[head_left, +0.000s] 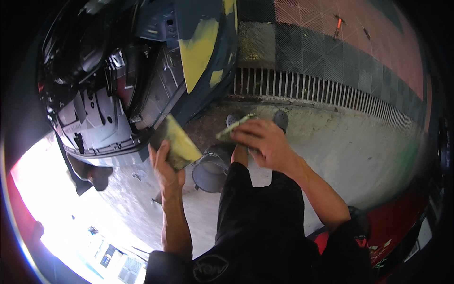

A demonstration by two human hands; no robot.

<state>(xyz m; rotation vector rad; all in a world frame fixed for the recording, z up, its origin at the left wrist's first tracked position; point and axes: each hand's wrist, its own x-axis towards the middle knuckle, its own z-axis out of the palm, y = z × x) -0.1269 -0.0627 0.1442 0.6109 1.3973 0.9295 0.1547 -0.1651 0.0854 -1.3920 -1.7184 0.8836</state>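
Note:
My left hand [164,163] grips a flat rectangular plate [185,142] smeared with yellow putty, dark along its near side. To the right of it, my right hand [267,142] is closed on a thin flat spreader [236,126] with yellowish putty on it, seen nearly edge-on and slightly blurred. A gap separates the spreader from the plate. Beyond both hands, a car fender [222,47] in dark grey-blue carries a broad patch of yellow filler [198,54] and smaller smears. Neither hand touches the fender.
The car's engine bay [97,113] lies uncovered at the left. A dark round bucket-like thing [209,173] stands on the concrete below my hands. A slotted drain grate [302,87] crosses the floor ahead. An orange-handled tool [338,27] lies on floor tiles; a red vehicle [402,220] stands lower right.

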